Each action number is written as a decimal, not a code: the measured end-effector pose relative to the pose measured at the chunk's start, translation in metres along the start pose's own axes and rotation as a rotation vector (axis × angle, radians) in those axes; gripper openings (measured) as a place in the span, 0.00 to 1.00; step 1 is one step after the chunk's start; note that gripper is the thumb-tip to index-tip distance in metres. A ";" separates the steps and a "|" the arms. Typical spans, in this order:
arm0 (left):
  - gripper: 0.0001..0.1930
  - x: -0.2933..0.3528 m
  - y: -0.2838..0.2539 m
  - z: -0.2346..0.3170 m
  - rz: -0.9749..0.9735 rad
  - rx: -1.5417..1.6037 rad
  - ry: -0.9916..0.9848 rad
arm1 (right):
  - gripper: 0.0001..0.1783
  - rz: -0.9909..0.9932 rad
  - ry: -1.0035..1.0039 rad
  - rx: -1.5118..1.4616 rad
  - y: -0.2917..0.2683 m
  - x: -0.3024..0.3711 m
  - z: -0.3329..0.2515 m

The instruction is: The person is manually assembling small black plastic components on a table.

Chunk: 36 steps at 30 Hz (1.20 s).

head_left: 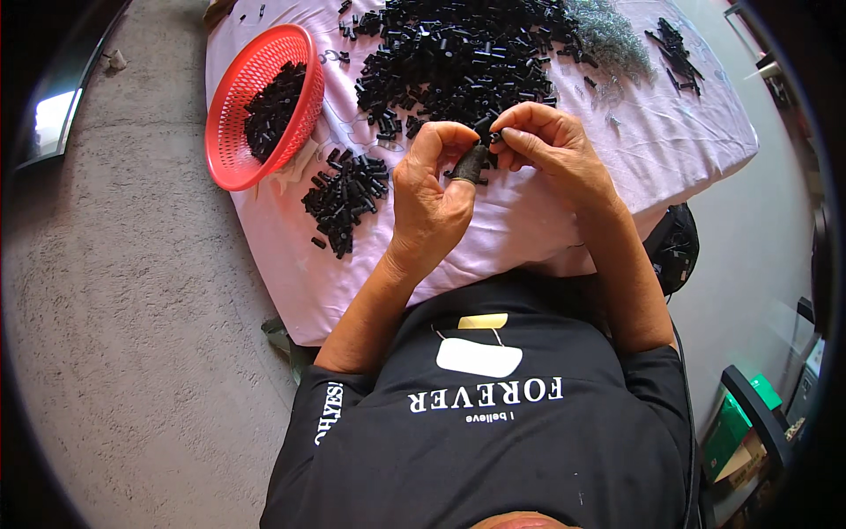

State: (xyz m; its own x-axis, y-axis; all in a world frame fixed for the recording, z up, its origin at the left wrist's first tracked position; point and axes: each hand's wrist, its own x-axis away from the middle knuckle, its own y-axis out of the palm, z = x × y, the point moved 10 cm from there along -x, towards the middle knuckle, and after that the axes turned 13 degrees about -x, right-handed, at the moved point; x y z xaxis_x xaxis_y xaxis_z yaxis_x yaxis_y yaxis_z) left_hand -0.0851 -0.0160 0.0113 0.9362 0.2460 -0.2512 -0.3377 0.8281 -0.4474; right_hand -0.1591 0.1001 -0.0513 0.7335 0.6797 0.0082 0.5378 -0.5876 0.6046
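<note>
**Both hands pinched together at the near edge of the black heap**

From my remote station, I had both hands meeting in the upper middle of the frame. The left hand (430, 196) was nearly closed, thumb and forefinger pinched on a small black part (495, 138), its thumb wrapped in a dark cover (471, 165), probably worn against rubbing. The right hand (557, 157) closed thumb and forefinger on the part from the other side, likely because something so small needed steadying from two directions. I could not tell whether one piece or two sat between the fingertips.

Just beyond, at top centre, spread the large black heap (449, 66), close enough, I judged, to spare any long reach. Silvery springs (612, 40) lay beside it, upper right, and longer black pieces (677, 57) sat farther right, seemingly sorted by kind. A smaller black pile (346, 196) lay left of the left hand, near the red basket (216, 154), which tilted at upper left, its opening perhaps turned for easy access. The pink cloth (308, 286) beneath probably helped dark bits stand out.
</note>
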 end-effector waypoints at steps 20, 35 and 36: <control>0.11 0.016 0.009 0.008 -0.150 -0.386 0.148 | 0.09 0.022 -0.012 -0.021 -0.005 -0.002 0.001; 0.14 0.017 -0.003 -0.006 -0.140 -0.542 0.165 | 0.08 0.256 -0.323 -0.312 -0.043 0.002 -0.020; 0.14 0.016 -0.002 -0.005 -0.140 -0.543 0.164 | 0.08 0.266 -0.339 -0.322 -0.045 0.003 -0.021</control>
State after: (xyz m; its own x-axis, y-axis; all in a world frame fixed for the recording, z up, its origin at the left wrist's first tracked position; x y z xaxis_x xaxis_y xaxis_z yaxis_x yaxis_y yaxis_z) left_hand -0.0697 -0.0161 0.0035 0.9626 0.0361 -0.2685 -0.2545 0.4600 -0.8507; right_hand -0.1899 0.1375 -0.0619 0.9487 0.3146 -0.0308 0.1993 -0.5197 0.8308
